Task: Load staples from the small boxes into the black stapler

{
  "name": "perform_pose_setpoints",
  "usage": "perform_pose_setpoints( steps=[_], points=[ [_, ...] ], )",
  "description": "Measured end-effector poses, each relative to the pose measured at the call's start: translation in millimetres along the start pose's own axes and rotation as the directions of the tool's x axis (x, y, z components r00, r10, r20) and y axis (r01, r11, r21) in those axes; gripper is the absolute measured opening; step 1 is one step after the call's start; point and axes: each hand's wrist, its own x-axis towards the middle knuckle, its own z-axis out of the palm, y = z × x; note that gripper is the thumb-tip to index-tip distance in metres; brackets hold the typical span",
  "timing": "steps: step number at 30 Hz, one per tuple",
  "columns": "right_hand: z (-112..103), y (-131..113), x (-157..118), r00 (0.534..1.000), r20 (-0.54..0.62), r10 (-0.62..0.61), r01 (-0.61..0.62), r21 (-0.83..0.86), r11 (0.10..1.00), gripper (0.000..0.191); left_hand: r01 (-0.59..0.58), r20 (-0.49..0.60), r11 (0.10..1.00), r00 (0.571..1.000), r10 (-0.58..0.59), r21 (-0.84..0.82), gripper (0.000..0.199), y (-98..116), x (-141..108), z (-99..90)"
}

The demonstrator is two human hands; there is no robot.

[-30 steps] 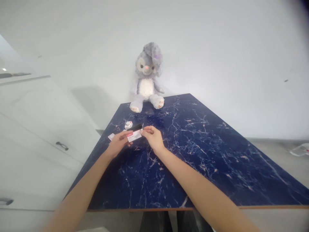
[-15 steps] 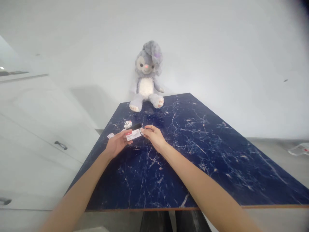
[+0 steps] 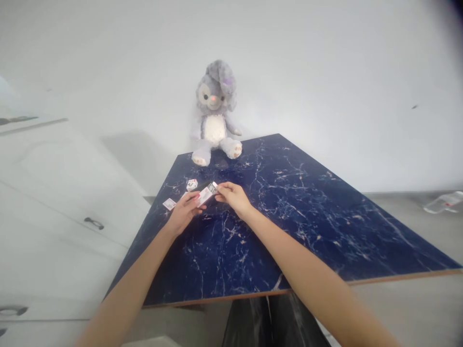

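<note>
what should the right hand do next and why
Perhaps the right hand should gently pull at the right end of the small box, since it seems to touch there while the left hand holds the other end. Whether the right end is open is too small to tell.

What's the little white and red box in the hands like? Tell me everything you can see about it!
The small box is white with a red patch near its left end and a darker patch near its right end. It looks like thin card, but its print is too small to read. It is held slanted over the blue tabletop, right end farther away. The left hand grips its left end; fingers of the right hand are at the other.
</note>
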Motion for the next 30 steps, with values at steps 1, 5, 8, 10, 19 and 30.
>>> perform_pose_setpoints(
  steps=[1,5,8,10,19,30],
  points=[
    [0,-1,-1,1.0,-0.003,-0.025,0.025,-0.018,1.0,0.011,-0.009,-0.001,1.0,1.0,0.009,0.027,0.044,0,-1,2.1],
    [-1,-4,-8,0.961,0.048,-0.273,0.273,-0.335,0.902,0.015,-0.049,0.03,0.981,0.999,0.044,0.186,0.057,2,-5,10.1],
    [-2,-1,-11,0.924,0.06,-0.377,0.356,-0.488,0.797,0.015,-0.072,0.066,0.964,0.996,0.057,0.255,0.061,4,-6,13.7],
    [-2,3,-9,0.95,0.001,-0.313,0.28,-0.449,0.848,0.018,-0.076,0.077,0.96,0.995,0.057,0.269,0.061,4,-7,14.6],
    [1,0,-16,0.905,0.068,-0.421,0.392,-0.521,0.758,0.02,-0.082,0.05,0.952,0.996,0.071,0.294,0.063,0,-6,15.4],
    [10,22,-9,0.996,0.05,-0.072,0.076,-0.086,0.993,0.027,-0.144,-0.047,0.922,0.984,0.172,0.359,0.047,-3,-1,7.3]
  ],
)
